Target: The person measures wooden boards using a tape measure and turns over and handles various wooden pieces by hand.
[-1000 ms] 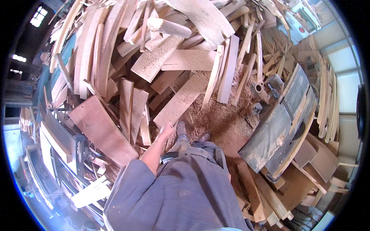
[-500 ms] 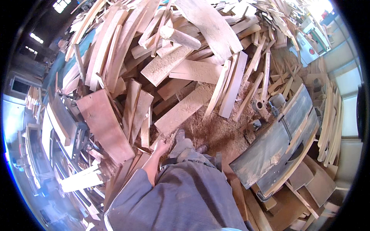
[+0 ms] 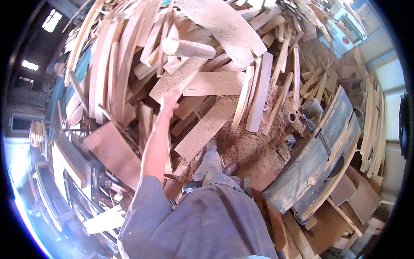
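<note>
Left hand (image 3: 169,103) at a flat, pale, sawdust-crusted board (image 3: 179,77)
Blurred; cannot tell how open, or whether gripping it

Worn above: loose slate-blue cloth top (image 3: 207,220) — creased
Left side: short, wide slate-blue cloth sleeve (image 3: 153,196)
Worn below: dusty grey cloth trousers (image 3: 209,166)
Left hand (image 3: 169,102): bare

No readable text, labels, brands or numbers. Only candidate mark: red round spot (image 3: 345,41) on the pale blue cabinet (image 3: 334,45), upper right; too small to tell whether it's a sign, a button or a light.
</note>
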The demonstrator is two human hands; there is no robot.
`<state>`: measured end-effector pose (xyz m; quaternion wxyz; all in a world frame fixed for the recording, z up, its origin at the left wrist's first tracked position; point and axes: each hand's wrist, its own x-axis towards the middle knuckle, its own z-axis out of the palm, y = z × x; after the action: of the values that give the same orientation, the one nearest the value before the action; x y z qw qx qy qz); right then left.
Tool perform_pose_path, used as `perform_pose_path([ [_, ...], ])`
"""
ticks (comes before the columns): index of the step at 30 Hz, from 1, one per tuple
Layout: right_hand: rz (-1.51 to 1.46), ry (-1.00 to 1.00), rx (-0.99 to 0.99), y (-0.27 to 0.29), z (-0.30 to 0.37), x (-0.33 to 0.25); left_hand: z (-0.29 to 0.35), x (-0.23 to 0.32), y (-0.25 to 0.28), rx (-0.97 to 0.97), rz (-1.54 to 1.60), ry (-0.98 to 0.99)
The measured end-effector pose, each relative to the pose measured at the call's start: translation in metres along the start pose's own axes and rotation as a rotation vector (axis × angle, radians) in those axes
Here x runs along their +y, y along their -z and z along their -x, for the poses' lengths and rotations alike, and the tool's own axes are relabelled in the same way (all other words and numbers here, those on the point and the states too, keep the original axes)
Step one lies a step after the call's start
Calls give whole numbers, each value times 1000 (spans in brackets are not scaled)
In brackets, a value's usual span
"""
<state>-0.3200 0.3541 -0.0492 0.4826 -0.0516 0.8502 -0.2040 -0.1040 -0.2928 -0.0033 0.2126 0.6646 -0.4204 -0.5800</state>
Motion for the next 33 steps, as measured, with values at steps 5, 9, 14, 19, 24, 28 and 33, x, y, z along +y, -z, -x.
perform_pose_path([
  [5,-19,-103,45,-23,40,-11,-81,140,-16,37,11,-246],
  [9,-36,-171,67,-40,64,-26,-166,177,-11,-1,45,-104],
  [14,-74,-238,100,-63,88,-45,-210,208,-29,-12,-46,-2],
  [19,-76,-252,117,-81,102,-56,-221,209,-40,6,-139,45],
  [24,-38,-228,106,-89,109,-62,-221,179,-44,224,-166,-309],
  [28,23,-111,129,-87,101,-73,-176,158,-54,319,-292,-531],
  [33,8,85,193,-64,66,-62,-61,130,-55,257,-484,-578],
])
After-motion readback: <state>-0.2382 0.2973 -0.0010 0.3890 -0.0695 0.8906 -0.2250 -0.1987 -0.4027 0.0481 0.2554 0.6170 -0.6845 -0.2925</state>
